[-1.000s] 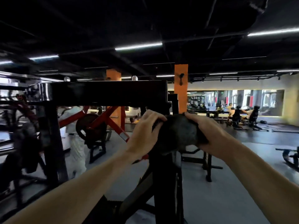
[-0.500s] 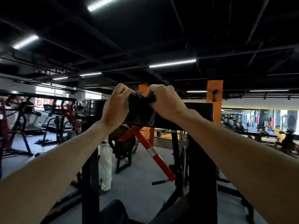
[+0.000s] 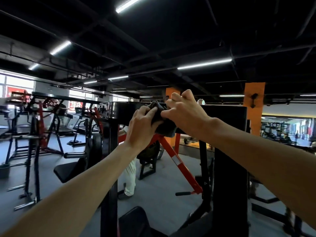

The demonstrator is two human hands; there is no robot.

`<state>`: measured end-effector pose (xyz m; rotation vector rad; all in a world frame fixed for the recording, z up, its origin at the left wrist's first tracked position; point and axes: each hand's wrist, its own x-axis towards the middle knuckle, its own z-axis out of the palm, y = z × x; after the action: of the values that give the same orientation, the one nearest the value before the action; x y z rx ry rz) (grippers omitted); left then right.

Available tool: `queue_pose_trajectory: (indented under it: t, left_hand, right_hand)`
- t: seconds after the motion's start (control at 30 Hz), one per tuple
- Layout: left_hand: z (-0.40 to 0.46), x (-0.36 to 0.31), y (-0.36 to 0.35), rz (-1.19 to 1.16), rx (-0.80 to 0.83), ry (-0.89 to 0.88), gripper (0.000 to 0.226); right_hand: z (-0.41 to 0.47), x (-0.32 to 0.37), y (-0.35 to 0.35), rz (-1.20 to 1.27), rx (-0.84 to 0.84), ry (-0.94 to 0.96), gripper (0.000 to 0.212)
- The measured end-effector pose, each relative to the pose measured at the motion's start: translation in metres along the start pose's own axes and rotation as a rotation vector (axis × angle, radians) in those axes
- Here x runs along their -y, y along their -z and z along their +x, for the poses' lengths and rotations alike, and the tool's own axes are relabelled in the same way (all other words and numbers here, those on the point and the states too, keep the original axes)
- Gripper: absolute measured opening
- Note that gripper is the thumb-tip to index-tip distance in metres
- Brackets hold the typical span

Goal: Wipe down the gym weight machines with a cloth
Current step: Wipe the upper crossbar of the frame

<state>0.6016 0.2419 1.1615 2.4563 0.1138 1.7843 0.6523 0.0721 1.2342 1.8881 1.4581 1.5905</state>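
A dark cloth (image 3: pixel 160 119) is bunched between both hands, raised to the level of the black top crossbeam (image 3: pixel 222 115) of a weight machine. The cloth is held against the front face of that beam, near its middle, with a loose fold hanging below the beam's lower edge.

The left hand (image 3: pixel 142 127) is closed on the cloth from the left, fingers curled over the fabric. The right hand (image 3: pixel 184 113) is closed on it from the right and above, thumb pressed to the cloth, knuckles raised over the beam's top edge. Both forearms are extended forward and upward.

The beam is carried on two black uprights: one at left (image 3: pixel 109 168), a broader one at right (image 3: pixel 230 177). A red angled lever arm (image 3: pixel 177 161) is seen behind the frame, running down to a black handle near the floor. A black padded seat (image 3: pixel 68 170) is set at lower left.

A person in pale trousers (image 3: pixel 130 175) is partly hidden behind the left upright. Orange pillars (image 3: pixel 254 106) stand at the back. Further red and black machines (image 3: pixel 42 127) are noted at left, somewhat blurred. Strip lights (image 3: pixel 204 63) run across the dark ceiling.
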Motion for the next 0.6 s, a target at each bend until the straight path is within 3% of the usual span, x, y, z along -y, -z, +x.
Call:
queue_pose_trajectory:
  t: [0.23,0.37,0.6]
  left_hand:
    - [0.002,-0.06,-0.008,-0.038,0.006,0.03,0.055]
    - [0.001,-0.113,-0.013,-0.037,0.013,0.07,0.054]
    - [-0.003,-0.201,-0.016,0.024,0.029,0.158,0.052]
  right_hand:
    - [-0.051,-0.04,0.011,0.072,-0.088,-0.024,0.014]
    - [-0.089,-0.07,0.01,0.114,-0.229,-0.062,0.014]
    - [-0.151,-0.119,0.004,0.511,-0.333,-0.096,0.01]
